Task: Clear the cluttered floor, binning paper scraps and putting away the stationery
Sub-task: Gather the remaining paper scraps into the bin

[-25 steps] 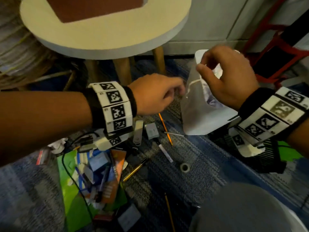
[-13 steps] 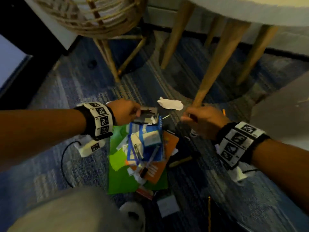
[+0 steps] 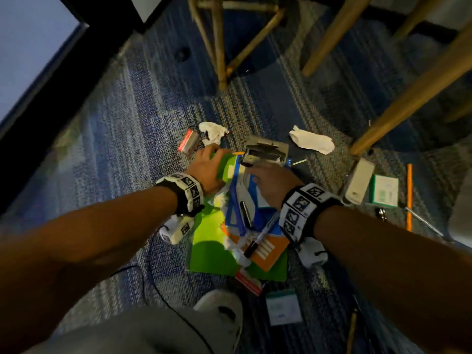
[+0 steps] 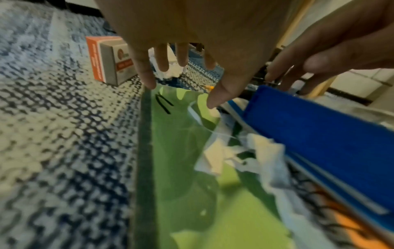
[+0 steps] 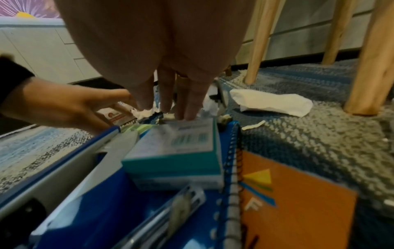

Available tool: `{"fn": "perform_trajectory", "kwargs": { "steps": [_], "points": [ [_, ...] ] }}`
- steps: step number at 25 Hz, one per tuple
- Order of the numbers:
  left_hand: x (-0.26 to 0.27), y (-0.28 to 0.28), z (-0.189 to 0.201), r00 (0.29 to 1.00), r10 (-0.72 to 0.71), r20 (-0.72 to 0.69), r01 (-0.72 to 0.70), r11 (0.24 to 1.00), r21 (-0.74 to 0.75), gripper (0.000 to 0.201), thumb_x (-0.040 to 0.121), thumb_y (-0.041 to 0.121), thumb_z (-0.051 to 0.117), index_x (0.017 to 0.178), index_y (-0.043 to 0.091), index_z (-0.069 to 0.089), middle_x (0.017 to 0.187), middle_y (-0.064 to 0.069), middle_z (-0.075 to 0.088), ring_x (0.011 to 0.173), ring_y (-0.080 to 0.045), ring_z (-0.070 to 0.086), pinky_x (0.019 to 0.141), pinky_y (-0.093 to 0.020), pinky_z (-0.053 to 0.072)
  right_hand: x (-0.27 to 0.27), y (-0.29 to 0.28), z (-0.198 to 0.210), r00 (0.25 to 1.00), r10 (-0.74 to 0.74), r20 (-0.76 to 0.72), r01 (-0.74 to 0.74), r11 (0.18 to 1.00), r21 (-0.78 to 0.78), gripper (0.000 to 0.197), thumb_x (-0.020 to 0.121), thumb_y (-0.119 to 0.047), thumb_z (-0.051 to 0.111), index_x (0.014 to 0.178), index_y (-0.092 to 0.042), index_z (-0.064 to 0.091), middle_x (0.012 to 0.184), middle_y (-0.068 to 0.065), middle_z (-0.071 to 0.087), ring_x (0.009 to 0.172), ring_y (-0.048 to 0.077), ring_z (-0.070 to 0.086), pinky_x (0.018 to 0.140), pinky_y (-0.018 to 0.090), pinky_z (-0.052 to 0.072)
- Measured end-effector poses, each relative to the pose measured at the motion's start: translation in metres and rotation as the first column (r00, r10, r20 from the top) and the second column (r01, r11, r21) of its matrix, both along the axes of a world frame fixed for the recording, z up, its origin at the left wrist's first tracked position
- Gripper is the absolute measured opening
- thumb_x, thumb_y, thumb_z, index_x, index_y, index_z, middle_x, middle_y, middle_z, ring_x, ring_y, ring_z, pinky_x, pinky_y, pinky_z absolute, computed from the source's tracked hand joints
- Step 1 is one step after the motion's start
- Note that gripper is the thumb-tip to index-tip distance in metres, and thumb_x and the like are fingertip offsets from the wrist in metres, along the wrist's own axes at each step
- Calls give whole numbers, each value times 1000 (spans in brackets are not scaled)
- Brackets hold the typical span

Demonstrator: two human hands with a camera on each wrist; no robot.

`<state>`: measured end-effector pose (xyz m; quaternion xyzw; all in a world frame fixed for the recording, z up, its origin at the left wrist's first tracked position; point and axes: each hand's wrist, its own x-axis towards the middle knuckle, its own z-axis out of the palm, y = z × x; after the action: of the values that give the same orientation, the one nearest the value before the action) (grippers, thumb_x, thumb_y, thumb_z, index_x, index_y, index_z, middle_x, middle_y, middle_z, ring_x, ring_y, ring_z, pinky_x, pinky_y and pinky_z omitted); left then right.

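Both hands, left hand (image 3: 207,167) and right hand (image 3: 271,180), have dropped onto the stationery pile (image 3: 240,221) (each grip now loose, fingers straight)

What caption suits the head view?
Both hands, left hand and right hand, reach into a stationery pile on blue carpet.
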<state>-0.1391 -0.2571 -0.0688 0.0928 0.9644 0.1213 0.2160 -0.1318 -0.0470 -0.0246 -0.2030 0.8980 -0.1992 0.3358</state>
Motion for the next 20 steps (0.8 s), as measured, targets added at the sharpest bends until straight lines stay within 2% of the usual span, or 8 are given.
{"fn": "perform_trajectory", "kwargs": {
  "steps": [4,7,9,11,13,15,17,20],
  "points": [
    [-17,-20,-4,990,-92,-109,71,982,-176,99,64,43,77,147,25,27,152,-18,22,138,-44,21,113,-56,23,13,-6,-27,998,-44,34,41,996,78,52,100,-22,44,149,-19,27,152,7,27,135,33,35,108,43,37],
    [-43,-25,2,994,-83,-66,65,966,-249,110,68,59,73,151,37,4,160,-10,0,144,-45,3,111,-61,20,14,-3,-26,993,-92,78,79,985,155,50,98,-30,47,143,-10,38,145,12,34,130,31,39,105,40,38],
    [-58,-23,4,993,-114,20,115,954,-275,112,69,67,67,149,41,-6,160,-8,-3,145,-42,1,114,-61,17,15,4,-20,981,-179,68,170,977,128,44,98,-32,47,135,-9,48,140,12,42,125,30,45,102,39,39],
    [-58,-20,0,985,-157,69,171,931,-323,107,68,71,65,151,39,4,159,-8,7,145,-37,10,116,-56,13,22,16,-14,960,-279,-39,278,960,-18,36,99,-30,47,124,-8,59,130,13,52,118,29,51,97,37,41],
    [-52,-15,-3,975,-219,39,216,889,-404,96,68,69,66,148,35,25,151,-11,23,137,-34,26,113,-52,17,37,28,-9,942,-300,-152,270,944,-191,29,98,-23,50,116,-3,63,118,17,56,112,34,52,93,39,42],
    [-48,-8,0,954,-298,22,278,856,-435,77,70,61,69,136,33,41,134,-11,37,122,-34,41,105,-48,29,57,27,-5,973,-174,-153,130,956,-263,33,96,-25,55,119,-2,61,112,18,54,108,36,50,89,42,43],
    [-50,-1,8,938,-340,62,336,855,-395,55,75,52,68,124,32,49,120,-10,44,108,-34,50,93,-45,38,78,12,-5,983,81,-164,-112,975,-192,58,89,-44,60,135,-11,49,114,12,48,109,28,43,90,40,41],
    [-45,11,13,924,-377,64,375,859,-349,41,84,40,59,119,21,51,108,-12,55,94,-34,58,74,-38,40,101,-14,-20,899,375,-227,-386,922,-7,87,68,-59,71,138,-15,42,113,11,44,106,31,40,94,44,39]
  ]
}}
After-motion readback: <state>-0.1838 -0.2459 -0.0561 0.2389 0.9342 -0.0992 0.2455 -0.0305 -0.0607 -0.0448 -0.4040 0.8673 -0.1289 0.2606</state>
